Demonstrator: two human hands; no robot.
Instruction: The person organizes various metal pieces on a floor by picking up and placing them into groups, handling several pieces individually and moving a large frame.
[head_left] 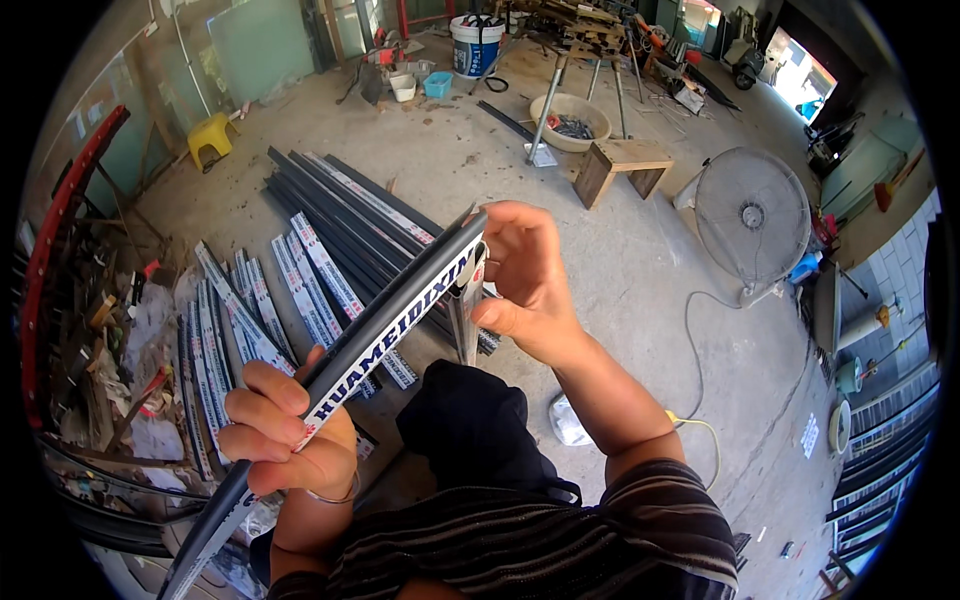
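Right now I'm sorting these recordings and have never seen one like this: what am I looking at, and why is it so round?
It is a single view from a wide fisheye camera worn on a person's head, looking down, so straight edges bend near the rim. No machine: two bare hands. The left hand grips a long dark profile strip with a white printed film. The right hand pinches its far end, where a short grey piece hangs down. On the concrete floor lie more dark strips, a wooden stool, a fan and a white bucket.
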